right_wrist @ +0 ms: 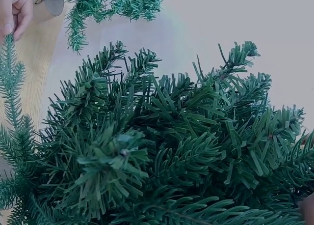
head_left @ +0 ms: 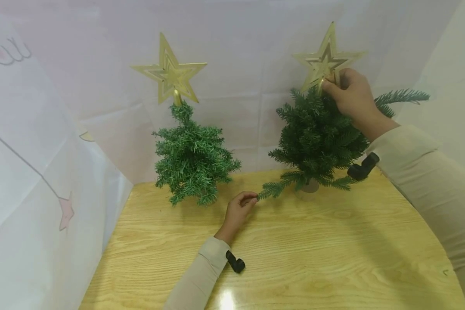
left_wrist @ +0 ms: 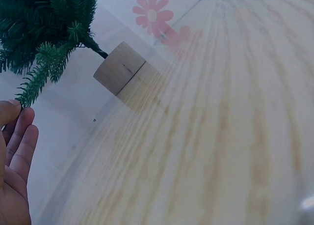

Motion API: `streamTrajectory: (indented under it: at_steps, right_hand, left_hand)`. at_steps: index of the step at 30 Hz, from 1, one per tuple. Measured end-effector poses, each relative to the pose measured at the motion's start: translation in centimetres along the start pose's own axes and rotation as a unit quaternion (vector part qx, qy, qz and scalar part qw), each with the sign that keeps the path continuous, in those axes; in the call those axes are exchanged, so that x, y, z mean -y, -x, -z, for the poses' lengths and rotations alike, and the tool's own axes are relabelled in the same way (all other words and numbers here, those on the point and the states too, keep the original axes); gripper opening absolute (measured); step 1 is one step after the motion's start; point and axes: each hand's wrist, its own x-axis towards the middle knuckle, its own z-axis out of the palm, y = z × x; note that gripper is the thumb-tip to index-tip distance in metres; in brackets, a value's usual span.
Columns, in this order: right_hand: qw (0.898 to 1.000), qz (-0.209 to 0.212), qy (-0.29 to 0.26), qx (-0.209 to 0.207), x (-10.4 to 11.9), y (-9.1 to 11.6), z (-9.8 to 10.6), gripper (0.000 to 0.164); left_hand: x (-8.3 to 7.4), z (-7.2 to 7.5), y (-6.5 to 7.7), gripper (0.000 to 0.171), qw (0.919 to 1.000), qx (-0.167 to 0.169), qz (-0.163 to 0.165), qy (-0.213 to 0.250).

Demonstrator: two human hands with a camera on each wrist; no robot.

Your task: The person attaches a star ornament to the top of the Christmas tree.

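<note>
A small dark green artificial Christmas tree [head_left: 314, 133] stands at the back right on a round wooden base [left_wrist: 120, 68]. At its top is a gold star tree topper [head_left: 325, 60], its lower part pinched between the thumb and fingers of my right hand [head_left: 352, 92]. My left hand [head_left: 238, 211] pinches the tip of a low branch [head_left: 277, 187] that reaches out to the left. In the right wrist view, dense needles [right_wrist: 171, 136] fill most of the picture, and the right hand shows only at the edge.
A lighter green Christmas tree [head_left: 193, 159] with its own gold star [head_left: 172, 73] stands to the left. Both trees are near the back edge of the wooden table [head_left: 294, 258]. Behind hangs a pale printed cloth [head_left: 240, 51]. One long branch [head_left: 403, 97] sticks out to the right.
</note>
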Motion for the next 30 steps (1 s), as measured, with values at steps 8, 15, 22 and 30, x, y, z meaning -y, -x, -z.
streamTrajectory:
  at_steps: [8,15,22,30]
  right_hand:
    - [1.000,-0.015,0.015,0.019,-0.78,-0.14,0.07,0.036]
    - [1.000,-0.007,0.000,0.016,-0.78,-0.27,0.12,0.034]
    - [0.999,-0.007,-0.035,0.004,-0.82,-0.14,-0.06,0.032]
    - [0.999,-0.009,-0.036,0.001,-0.57,-0.12,0.05,0.051]
  left_hand:
    - [-0.27,-0.06,0.19,0.028,0.9999,0.002,0.011,-0.010]
    - [-0.02,-0.11,0.14,0.025,0.9999,-0.002,0.010,-0.010]
    - [0.21,-0.35,0.13,0.027,0.9999,-0.002,0.014,-0.006]
    - [-0.04,-0.68,0.12,0.027,0.9999,-0.001,0.013,-0.004]
